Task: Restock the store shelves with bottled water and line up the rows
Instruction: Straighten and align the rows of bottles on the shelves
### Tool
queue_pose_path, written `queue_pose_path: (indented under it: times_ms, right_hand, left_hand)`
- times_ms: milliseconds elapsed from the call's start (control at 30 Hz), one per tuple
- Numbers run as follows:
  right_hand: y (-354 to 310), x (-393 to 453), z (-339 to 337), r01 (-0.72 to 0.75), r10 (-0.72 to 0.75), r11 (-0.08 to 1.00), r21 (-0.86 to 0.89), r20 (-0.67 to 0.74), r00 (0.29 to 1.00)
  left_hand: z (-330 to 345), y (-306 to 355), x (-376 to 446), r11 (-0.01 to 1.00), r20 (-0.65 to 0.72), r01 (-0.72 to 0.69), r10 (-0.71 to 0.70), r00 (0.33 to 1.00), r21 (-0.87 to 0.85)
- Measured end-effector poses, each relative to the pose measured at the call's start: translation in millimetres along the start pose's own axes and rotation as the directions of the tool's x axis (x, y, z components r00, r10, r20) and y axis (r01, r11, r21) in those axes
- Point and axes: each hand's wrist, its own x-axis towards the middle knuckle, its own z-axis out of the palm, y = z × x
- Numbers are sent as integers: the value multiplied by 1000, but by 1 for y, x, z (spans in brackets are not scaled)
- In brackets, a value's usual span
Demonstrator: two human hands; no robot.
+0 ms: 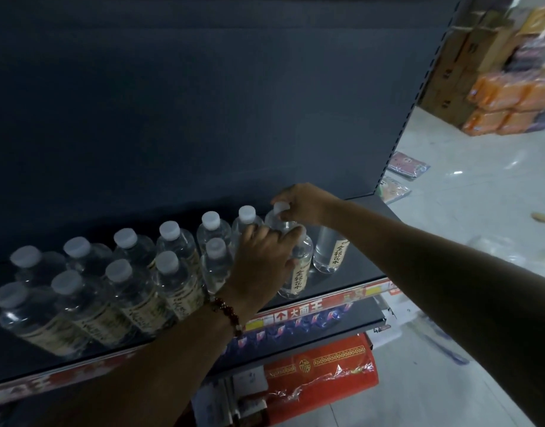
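A: We see two rows of water bottles (160, 266) standing on a dark shelf (351, 272), running from eight o'clock toward two o'clock. The right hand (298, 204) pinches the white cap of the end bottle in the back row (280, 221). The left hand (262, 260), with a bead bracelet (228, 309) at the wrist, curls its fingers round the shoulder of the end bottle in the front row (298, 272).

B: One more bottle (328, 252) stands apart at three o'clock of these, close to the shelf's end. What do we judge to be the hazard?

A: Chiefly tipping. Both held bottles touch their neighbours, so a sideways push toward nine o'clock may, we think, rock the row like dominoes.

B: And the front edge?

A: The front row stands near the price strip (311, 306). If we drag the front bottle toward six o'clock, it may slide off to the lower shelf or the floor (449, 241).

B: The cap pinch?

A: It holds high, so the base may swing; whether that bottle is lifted or standing, we cannot tell.
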Motion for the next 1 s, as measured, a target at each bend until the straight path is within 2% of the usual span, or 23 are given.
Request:
queue_pose_path:
  times_ms: [233, 267, 333, 400, 533, 733, 867, 1000]
  right_hand:
    - [28, -32, 9, 19, 10, 954, 298, -95, 995]
    - [35, -39, 8, 3, 29, 961, 278, -109, 994]
    - [51, -51, 7, -43, 61, 993, 112, -162, 985]
    - [67, -62, 7, -96, 95, 995, 2, -159, 983]
    - [84, -71, 9, -180, 199, 972, 149, -125, 972]
    - [90, -69, 17, -223, 283, 929, 296, -179, 942]
    - [96, -71, 24, -208, 296, 913, 351, -218, 930]
    - [99, -73, 27, -141, 226, 916, 377, -192, 955]
  left_hand:
    - [1, 7, 6, 990, 68, 73, -65, 996, -121]
    - [2, 8, 7, 991, 82, 74, -65, 995, -114]
    - [4, 10, 5, 993, 107, 75, -65, 992, -93]
    - [6, 12, 3, 994, 106, 74, -65, 992, -82]
    - [8, 11, 2, 995, 104, 87, -80, 991, -57]
    - [11, 12, 1, 995, 82, 94, -91, 992, -31]
    - [10, 11, 0, 996, 62, 94, -94, 994, -7]
    - [9, 14, 0, 997, 33, 77, -77, 996, 3]
